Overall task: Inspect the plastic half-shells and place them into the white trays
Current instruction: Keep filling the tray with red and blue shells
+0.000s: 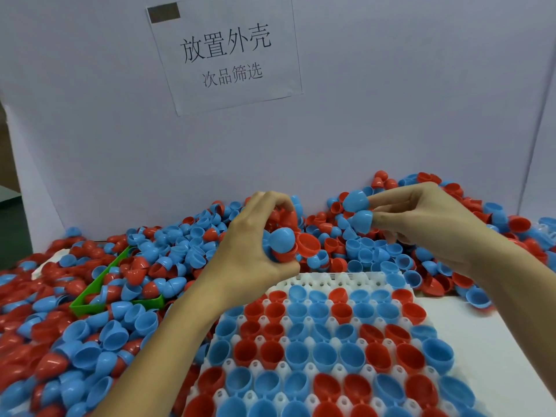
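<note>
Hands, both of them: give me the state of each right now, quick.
Left hand: fingers curled round a cluster of blue and red half-shells.
Right hand: fingers pinching two blue half-shells.

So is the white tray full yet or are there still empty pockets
Not full. The white tray has bare pockets along its far row, near the left hand; nearer rows hold red and blue half-shells, open side up.
</note>
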Tool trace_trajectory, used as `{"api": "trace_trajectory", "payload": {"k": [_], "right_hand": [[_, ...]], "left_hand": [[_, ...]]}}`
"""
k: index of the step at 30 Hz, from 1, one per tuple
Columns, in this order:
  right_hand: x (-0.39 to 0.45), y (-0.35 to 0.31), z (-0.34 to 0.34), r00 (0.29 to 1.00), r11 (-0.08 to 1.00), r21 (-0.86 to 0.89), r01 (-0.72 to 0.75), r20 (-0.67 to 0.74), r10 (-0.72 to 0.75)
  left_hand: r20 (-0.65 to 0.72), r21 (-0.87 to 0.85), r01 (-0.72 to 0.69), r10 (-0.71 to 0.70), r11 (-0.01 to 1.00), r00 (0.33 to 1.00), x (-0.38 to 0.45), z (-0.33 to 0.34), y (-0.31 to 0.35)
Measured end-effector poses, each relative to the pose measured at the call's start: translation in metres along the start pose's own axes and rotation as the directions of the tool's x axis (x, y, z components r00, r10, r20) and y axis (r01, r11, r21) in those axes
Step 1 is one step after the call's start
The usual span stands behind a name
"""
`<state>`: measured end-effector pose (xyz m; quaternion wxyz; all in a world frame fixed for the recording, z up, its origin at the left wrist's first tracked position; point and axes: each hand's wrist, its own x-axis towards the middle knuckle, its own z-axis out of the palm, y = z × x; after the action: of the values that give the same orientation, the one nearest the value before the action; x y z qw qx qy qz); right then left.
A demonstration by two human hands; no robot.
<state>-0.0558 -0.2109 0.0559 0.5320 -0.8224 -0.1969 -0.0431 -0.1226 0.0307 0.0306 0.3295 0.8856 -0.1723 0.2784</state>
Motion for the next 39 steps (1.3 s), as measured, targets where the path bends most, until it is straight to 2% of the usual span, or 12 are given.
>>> {"api": "trace_trajectory", "payload": {"k": [11, 14, 18, 22, 26, 30, 33, 36, 39], "right_hand": [[0.003, 0.007, 0.001, 0.997, 0.991, 0.109, -0.080, 0.026, 0.077], [0.005, 0.013, 0.000, 0.995, 0.995, 0.059, -0.079, -0.051, 0.082], [0.007, 0.021, -0.002, 0.994, 0.996, 0.029, -0.087, -0.061, 0.089], [0.013, 0.036, 0.001, 0.992, 0.978, -0.206, -0.022, -0.126, -0.004], [0.019, 0.055, 0.007, 0.992, 0.894, -0.445, 0.044, -0.083, -0.090], [0.025, 0.072, 0.012, 1.000, 0.812, -0.584, 0.017, 0.006, -0.017], [0.031, 0.078, 0.018, 0.994, 0.710, -0.704, 0.020, 0.088, 0.059], [0.035, 0.083, 0.025, 0.974, 0.663, -0.747, 0.048, 0.183, 0.136], [0.037, 0.083, 0.028, 0.968, 0.638, -0.768, 0.057, 0.200, 0.154]], "left_hand": [[-0.026, -0.005, -0.015, 0.015, 1.000, 1.000, 0.001, -0.002, -0.001], [-0.030, -0.002, -0.016, 0.016, 1.000, 0.999, 0.001, -0.004, -0.001], [-0.028, 0.005, -0.009, 0.010, 1.000, 1.000, 0.002, -0.004, 0.000], [-0.024, 0.003, -0.009, 0.009, 1.000, 1.000, 0.001, -0.004, 0.001], [-0.017, 0.004, -0.015, 0.015, 1.000, 1.000, 0.001, -0.003, 0.001], [-0.014, -0.003, -0.019, 0.019, 1.000, 1.000, 0.001, -0.004, 0.000], [-0.012, -0.008, -0.023, 0.023, 1.000, 1.000, 0.003, -0.005, -0.001], [-0.016, -0.011, -0.024, 0.024, 1.000, 1.000, 0.003, -0.006, -0.001], [-0.013, -0.011, -0.019, 0.018, 1.000, 1.000, 0.003, -0.007, -0.001]]}}
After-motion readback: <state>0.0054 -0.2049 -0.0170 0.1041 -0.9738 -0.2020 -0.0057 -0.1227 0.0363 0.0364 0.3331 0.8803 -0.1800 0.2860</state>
